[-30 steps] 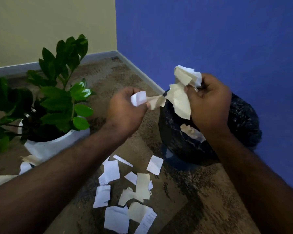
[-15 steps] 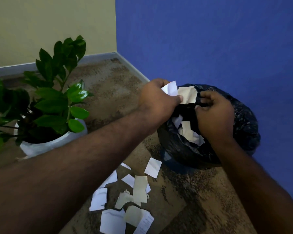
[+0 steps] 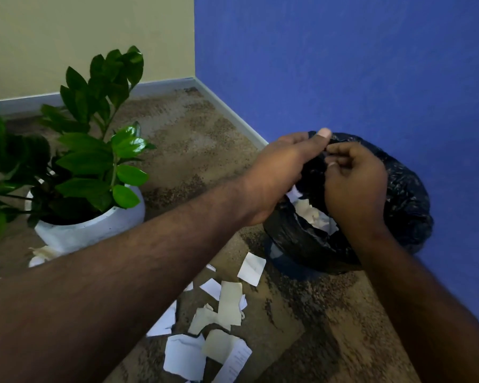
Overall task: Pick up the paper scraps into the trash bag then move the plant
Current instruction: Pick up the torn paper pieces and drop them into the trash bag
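The black trash bag (image 3: 404,205) sits on the carpet against the blue wall, with white and cream paper scraps (image 3: 313,214) inside it. My left hand (image 3: 282,172) is at the bag's left rim, thumb raised, pinching black plastic. My right hand (image 3: 354,183) is over the opening, its fingers curled on the rim beside the left thumb. No paper shows in either hand. Several loose paper scraps (image 3: 227,302) lie on the carpet in front of the bag. The green plant (image 3: 94,150) stands in a white pot (image 3: 89,230) to the left.
A few crumpled scraps (image 3: 43,252) lie against the pot's front left side. The yellow wall and the blue wall meet in a corner behind, with a grey baseboard (image 3: 233,117) along the floor. Patterned brown carpet covers the floor.
Both hands held bunches of scraps above the bag a second ago. They dropped to the bag's mouth, the scraps went inside, and the fingers now close on the rim.
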Tool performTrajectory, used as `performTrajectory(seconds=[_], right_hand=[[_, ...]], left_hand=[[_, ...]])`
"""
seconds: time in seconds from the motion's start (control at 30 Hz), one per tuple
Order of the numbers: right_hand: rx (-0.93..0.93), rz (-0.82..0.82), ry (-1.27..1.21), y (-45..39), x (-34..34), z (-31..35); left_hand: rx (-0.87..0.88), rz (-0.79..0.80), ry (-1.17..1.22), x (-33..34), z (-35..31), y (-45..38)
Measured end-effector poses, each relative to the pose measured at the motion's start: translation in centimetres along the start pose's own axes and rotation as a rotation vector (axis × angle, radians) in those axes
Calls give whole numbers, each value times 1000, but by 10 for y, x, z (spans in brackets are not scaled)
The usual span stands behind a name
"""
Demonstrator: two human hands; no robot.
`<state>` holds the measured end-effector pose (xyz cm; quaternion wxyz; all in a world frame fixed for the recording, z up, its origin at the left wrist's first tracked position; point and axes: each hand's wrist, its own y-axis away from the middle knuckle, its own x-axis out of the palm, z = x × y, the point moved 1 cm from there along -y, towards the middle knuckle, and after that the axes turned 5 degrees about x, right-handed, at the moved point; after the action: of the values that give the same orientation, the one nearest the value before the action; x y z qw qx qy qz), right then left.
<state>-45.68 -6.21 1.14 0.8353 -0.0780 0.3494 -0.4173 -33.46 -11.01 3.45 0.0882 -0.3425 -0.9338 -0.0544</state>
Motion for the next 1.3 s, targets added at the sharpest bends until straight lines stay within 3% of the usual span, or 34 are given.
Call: performTrajectory(seconds=[0.17,0.27,0.43,0.5,0.73,0.83,0.97,1.1,1.3], right_hand=[[-259,86,-125,32,7,20],[-424,110,-75,62,14,29],[-575,228,-66,93,26,25],[-629,353,-70,107,33,21],[-734,1009,122,153,61,-20],[-719,1275,274,155,64,-11],[-910,1644,567,143,73,28],[-1199,1736,772,149,96,65],[-1393,1756,577,232,134,65]], left_hand=[[164,-120,-118,-22,15,31],[261,-205,-172,-43,29,55],[197,-267,-372,-92,61,92],[141,-205,-521,-115,71,110],[-194,192,-1064,-191,84,214],[-289,212,-1133,-217,93,252],[-378,287,-1257,-235,114,276],[-469,482,-1387,-231,136,284],[-516,637,-1443,-222,148,288]])
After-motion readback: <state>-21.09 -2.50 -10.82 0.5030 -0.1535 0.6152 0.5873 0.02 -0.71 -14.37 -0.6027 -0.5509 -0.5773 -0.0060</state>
